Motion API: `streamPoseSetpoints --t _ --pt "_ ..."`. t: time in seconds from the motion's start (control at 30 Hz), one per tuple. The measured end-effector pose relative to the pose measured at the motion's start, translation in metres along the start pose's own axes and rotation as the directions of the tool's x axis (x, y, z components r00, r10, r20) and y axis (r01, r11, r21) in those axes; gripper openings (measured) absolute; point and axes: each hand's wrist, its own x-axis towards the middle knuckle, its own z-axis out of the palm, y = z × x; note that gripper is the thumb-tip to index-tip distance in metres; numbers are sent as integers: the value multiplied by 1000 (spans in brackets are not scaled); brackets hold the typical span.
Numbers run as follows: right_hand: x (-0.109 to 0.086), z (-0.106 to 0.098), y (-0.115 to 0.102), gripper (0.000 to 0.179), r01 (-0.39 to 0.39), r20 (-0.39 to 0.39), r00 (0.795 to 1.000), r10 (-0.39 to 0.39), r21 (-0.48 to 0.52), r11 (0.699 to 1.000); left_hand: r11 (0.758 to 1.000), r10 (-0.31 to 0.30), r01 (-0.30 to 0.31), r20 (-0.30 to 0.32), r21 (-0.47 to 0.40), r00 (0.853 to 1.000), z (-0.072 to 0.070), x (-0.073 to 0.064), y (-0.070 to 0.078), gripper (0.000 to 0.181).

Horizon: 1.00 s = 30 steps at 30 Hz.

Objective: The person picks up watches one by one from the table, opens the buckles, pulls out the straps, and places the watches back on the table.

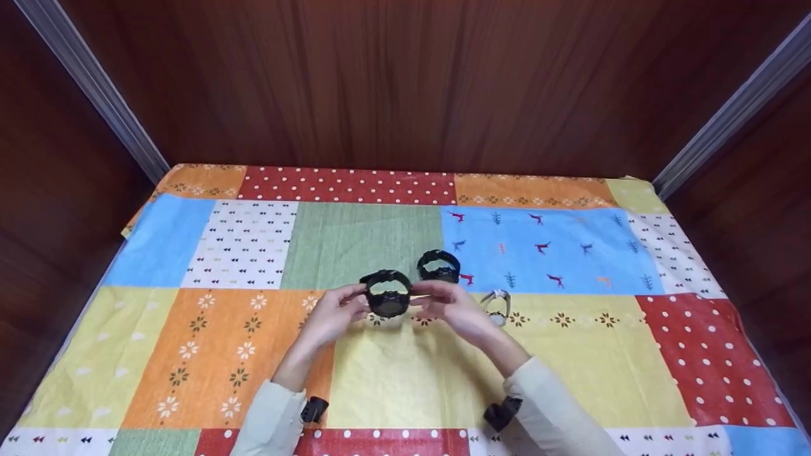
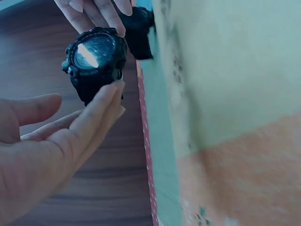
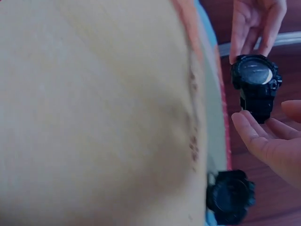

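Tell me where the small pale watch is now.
In the head view, the small pale watch sits right of centre on the tablecloth, beside the right hand, near the lower edge of a blue patch.

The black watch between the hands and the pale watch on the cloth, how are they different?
Colour: the black watch is dark all over, while the pale watch has a light face.
Size: the black watch looks chunkier; the pale watch looks slimmer.
Place: the black watch is held up between the left hand and right hand; the pale watch rests on the cloth.
Both have bands curved into loops.
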Motion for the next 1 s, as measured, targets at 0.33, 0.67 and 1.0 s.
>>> streamPoseSetpoints --t 0.33,0.67,1.0 --pt "-24 -32 -21 39 76 -61 996 -70 111 991 993 55 -40 138 -113 989 22 0 27 37" --pt "-42 -46 -37 35 105 -80 993 -89 223 969 984 93 -60 193 -167 977 33 -1 46 35" --pt "-46 -49 -44 34 125 -99 990 -103 257 958 985 109 -76 210 -156 972 34 -4 57 35"
